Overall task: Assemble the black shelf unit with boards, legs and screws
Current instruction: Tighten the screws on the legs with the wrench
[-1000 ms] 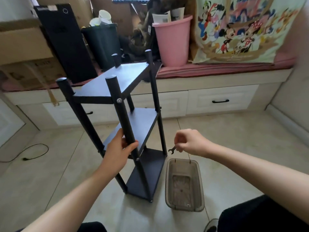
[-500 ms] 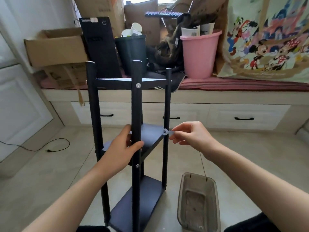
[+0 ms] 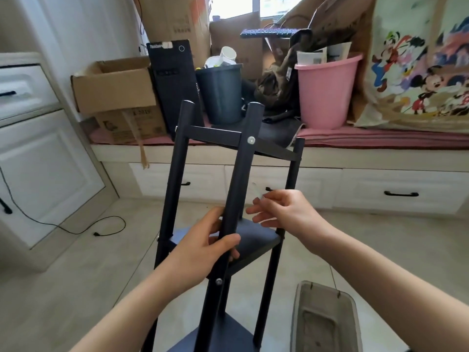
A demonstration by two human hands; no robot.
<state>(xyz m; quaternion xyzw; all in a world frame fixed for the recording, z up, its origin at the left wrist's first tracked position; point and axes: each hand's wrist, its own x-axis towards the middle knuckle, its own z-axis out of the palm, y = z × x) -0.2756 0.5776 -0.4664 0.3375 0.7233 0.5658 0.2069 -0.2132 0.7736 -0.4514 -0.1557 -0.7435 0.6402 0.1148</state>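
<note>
The black shelf unit (image 3: 215,134) stands upright on the floor, three boards fixed between round legs. My left hand (image 3: 208,247) grips the nearest leg (image 3: 242,174) just above the middle board (image 3: 256,240). A silver screw (image 3: 251,140) shows in that leg at the top board and another screw (image 3: 218,281) below my left hand. My right hand (image 3: 284,214) hovers just right of the same leg, its fingertips pinching a small wrench (image 3: 255,191) that is blurred. The bottom board (image 3: 228,334) is partly cut off by the frame.
A grey plastic tray (image 3: 299,321) sits on the tiled floor at the lower right, beside the shelf. Behind runs a window bench with drawers, carrying cardboard boxes (image 3: 114,90), a dark bin (image 3: 220,95) and a pink bucket (image 3: 327,92). A black cable (image 3: 106,224) lies on the left floor.
The shelf has come from a tilt to upright and turned slightly. My right hand rose from above the tray and moved left with the wrench, close to the leg my left hand holds.
</note>
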